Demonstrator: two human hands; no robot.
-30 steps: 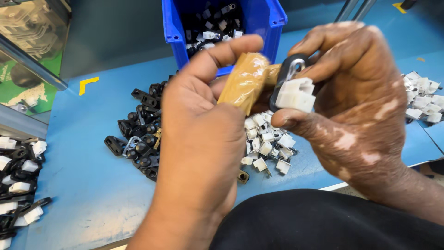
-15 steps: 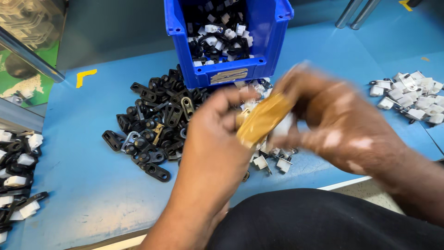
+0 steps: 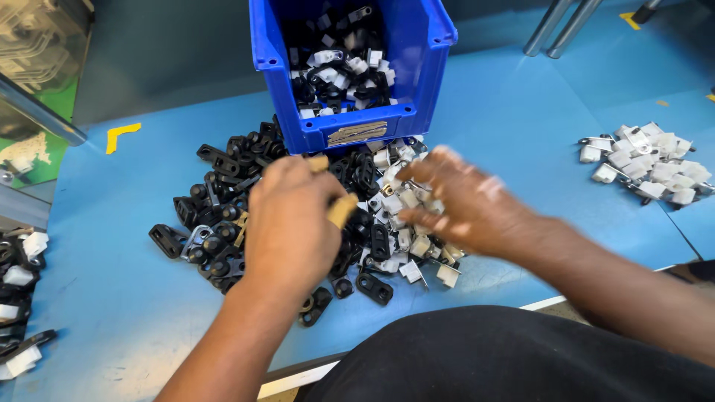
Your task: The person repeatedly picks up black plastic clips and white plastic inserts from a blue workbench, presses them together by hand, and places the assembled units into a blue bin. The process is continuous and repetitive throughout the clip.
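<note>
Judging by the table, many assembled pieces fill the blue bin [image 3: 428, 52] while a mixed pile of black and white clips [image 3: 298, 216] remains (mostly unsorted) beneath the left hand [image 3: 290, 216], closed on a tan tool [image 3: 341, 210], and the spread, empty right hand [image 3: 458, 201].

Glossy blue plastic bin [image 3: 350, 134], matt black plastic clips [image 3: 216, 216], smooth painted blue tabletop [image 3: 536, 149]

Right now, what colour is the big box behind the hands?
Blue; the bin shows clearly in the head view.
</note>
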